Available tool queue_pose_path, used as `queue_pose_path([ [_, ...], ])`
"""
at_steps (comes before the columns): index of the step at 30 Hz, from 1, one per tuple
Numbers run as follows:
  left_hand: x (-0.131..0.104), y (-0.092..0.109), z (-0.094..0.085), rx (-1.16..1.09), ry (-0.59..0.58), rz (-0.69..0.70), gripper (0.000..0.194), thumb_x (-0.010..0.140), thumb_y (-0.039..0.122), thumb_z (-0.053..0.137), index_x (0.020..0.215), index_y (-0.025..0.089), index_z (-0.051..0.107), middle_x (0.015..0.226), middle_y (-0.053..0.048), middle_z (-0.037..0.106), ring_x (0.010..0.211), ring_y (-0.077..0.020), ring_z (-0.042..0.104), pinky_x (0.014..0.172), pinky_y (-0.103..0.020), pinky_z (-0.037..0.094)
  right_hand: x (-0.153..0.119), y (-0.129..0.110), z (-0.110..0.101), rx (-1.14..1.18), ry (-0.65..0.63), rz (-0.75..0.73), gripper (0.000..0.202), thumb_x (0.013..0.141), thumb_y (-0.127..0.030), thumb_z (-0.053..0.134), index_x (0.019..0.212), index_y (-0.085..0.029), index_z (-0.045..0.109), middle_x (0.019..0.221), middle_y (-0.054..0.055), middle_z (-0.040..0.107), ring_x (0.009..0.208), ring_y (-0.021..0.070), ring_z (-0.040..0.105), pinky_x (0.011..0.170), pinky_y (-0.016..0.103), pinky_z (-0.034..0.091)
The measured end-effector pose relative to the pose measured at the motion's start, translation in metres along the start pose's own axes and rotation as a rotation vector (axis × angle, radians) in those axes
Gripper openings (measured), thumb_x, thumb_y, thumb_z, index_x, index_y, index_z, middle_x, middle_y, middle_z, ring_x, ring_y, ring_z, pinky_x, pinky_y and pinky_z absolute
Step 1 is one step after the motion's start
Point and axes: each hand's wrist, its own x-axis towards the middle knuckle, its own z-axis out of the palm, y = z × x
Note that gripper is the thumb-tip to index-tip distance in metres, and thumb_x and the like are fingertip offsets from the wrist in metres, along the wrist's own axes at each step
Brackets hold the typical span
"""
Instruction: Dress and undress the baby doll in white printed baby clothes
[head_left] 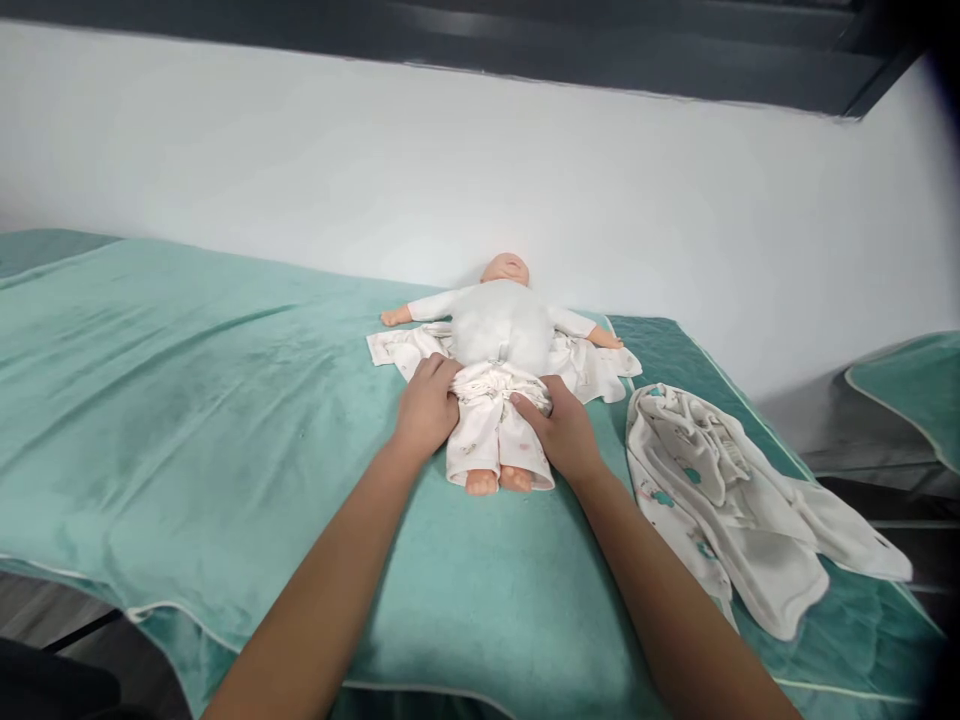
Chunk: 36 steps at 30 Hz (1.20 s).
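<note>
A baby doll [504, 322] with a white cloth body lies on its back, head toward the wall and arms spread. White printed pants [498, 425] cover its legs, and the feet stick out of the cuffs. My left hand [429, 408] grips the pants' waistband at the doll's left-of-picture hip, fingers curled around the edge. On the other side my right hand [561, 425] pinches the waistband, thumb on top. A printed white top [592, 368] lies spread open under the doll's back and arms.
A crumpled white blanket [739, 510] with green prints lies to the right of the doll. Green cloth [225, 420] covers the table, which stands against a white wall. Another green-covered surface [915, 390] is at the far right. A dark object [56, 680] shows at the lower left.
</note>
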Motion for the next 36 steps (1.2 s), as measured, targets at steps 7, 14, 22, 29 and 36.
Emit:
queue_pose_path([
  [7,-0.044,0.023,-0.013,-0.11,-0.052,-0.049,0.028,0.064,0.0,0.043,0.08,0.021,0.052,0.09,-0.005,0.055,0.092,-0.0224,0.051,0.078,-0.034,0.042,-0.005,0.0,-0.004,-0.006,0.014,-0.057,0.034,0.087,-0.054,0.059,0.1,-0.023,0.059,0.089,0.0,0.066,0.083,0.0193,0.059,0.073,0.029,0.041],
  [14,-0.048,0.02,-0.011,-0.119,-0.039,-0.078,0.033,0.066,-0.001,0.042,0.087,0.021,0.055,0.093,-0.005,0.056,0.095,-0.0226,0.052,0.081,-0.034,0.042,-0.052,-0.009,-0.014,0.072,-0.087,-0.001,0.033,0.088,-0.053,0.059,0.091,-0.02,0.063,0.067,-0.005,0.052,0.061,0.0123,0.043,0.06,0.025,0.035],
  [22,-0.048,0.018,-0.013,-0.263,0.006,-0.038,0.037,0.067,-0.001,0.041,0.094,0.02,0.057,0.099,-0.005,0.057,0.101,-0.0213,0.051,0.089,-0.034,0.042,-0.081,-0.02,-0.026,0.245,-0.356,0.092,0.077,0.063,-0.049,0.084,0.125,-0.023,0.045,0.097,0.0,0.062,0.08,0.0166,0.056,0.068,0.027,0.045],
  [29,-0.049,0.024,-0.024,-0.293,-0.115,-0.054,0.031,0.059,0.001,0.039,0.078,0.02,0.054,0.082,-0.003,0.056,0.087,-0.0204,0.05,0.079,-0.032,0.04,-0.085,-0.023,-0.018,0.345,-0.286,0.105,0.07,0.068,-0.043,0.08,0.124,-0.024,0.043,0.109,0.003,0.064,0.094,0.0196,0.062,0.079,0.032,0.05],
  [36,-0.071,0.038,-0.056,-0.338,-0.315,-0.194,0.027,0.067,0.006,0.041,0.085,0.02,0.055,0.087,-0.002,0.062,0.086,-0.0196,0.055,0.077,-0.031,0.042,-0.084,-0.041,-0.046,0.183,-0.434,0.022,0.047,0.077,-0.051,0.072,0.111,-0.023,0.055,0.101,0.001,0.066,0.091,0.0199,0.061,0.076,0.03,0.045],
])
